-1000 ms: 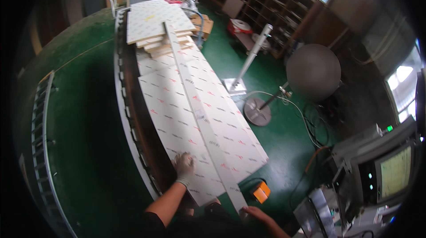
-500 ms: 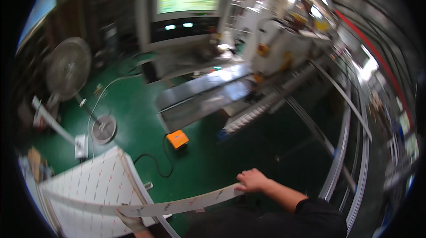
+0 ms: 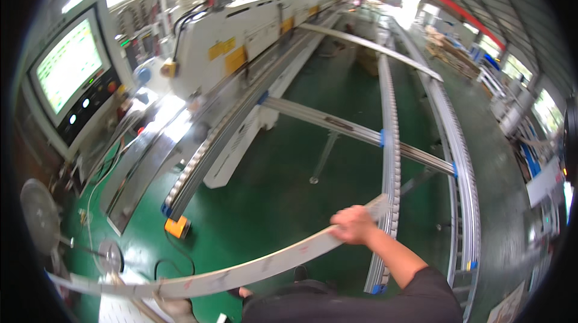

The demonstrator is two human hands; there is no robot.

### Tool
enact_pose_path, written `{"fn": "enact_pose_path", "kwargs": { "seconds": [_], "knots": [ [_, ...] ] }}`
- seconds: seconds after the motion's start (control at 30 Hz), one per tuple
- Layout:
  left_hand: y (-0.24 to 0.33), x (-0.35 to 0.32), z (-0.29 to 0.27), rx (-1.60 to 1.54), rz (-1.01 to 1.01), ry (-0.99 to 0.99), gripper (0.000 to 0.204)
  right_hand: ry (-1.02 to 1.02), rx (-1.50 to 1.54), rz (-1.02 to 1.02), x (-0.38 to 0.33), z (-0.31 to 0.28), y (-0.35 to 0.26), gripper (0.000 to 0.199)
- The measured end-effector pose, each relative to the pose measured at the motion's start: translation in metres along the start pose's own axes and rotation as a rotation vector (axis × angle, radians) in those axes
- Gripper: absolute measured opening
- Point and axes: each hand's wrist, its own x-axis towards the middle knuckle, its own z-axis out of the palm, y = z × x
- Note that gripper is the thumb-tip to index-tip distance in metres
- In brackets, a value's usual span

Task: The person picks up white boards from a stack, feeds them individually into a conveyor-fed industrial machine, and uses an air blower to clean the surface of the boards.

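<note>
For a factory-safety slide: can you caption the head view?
Right hand and left hand carry a long, narrow white panel strip above the green floor, beside a roller rail.

Green floor (image 3: 283, 202) between machine (image 3: 241, 58) and roller rail (image 3: 391, 142) open; cross beam (image 3: 355, 132) bars it midway; orange box (image 3: 176, 227) near left edge.

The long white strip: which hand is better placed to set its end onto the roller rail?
Right. The right hand grips the long white strip beside the roller rail; the left hand holds the far end, near the picture's bottom edge.
</note>
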Motion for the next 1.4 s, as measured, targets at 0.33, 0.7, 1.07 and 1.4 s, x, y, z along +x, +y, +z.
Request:
{"fn": "enact_pose_path", "kwargs": {
  "seconds": [0.33, 0.7, 1.07, 1.4],
  "knots": [
    [0.103, -0.025, 0.133, -1.169, -1.506, -0.291, 0.040, 0.116, -0.048, 0.869, -0.312, 0.025, 0.182, 0.048],
    [0.192, -0.100, 0.265, -1.170, -1.622, -0.666, 0.039, 0.136, -0.312, 1.472, -0.372, 0.036, 0.167, 0.058],
    [0.116, -0.102, 0.310, -0.493, -1.109, -1.212, 0.035, -0.120, 0.249, 0.367, 0.184, 0.114, -0.011, 0.062],
    [-0.051, 0.131, 0.459, -0.272, -0.572, -0.876, 0.042, -0.481, 0.393, 0.625, 0.317, 0.169, -0.066, 0.054]
  ]
}}
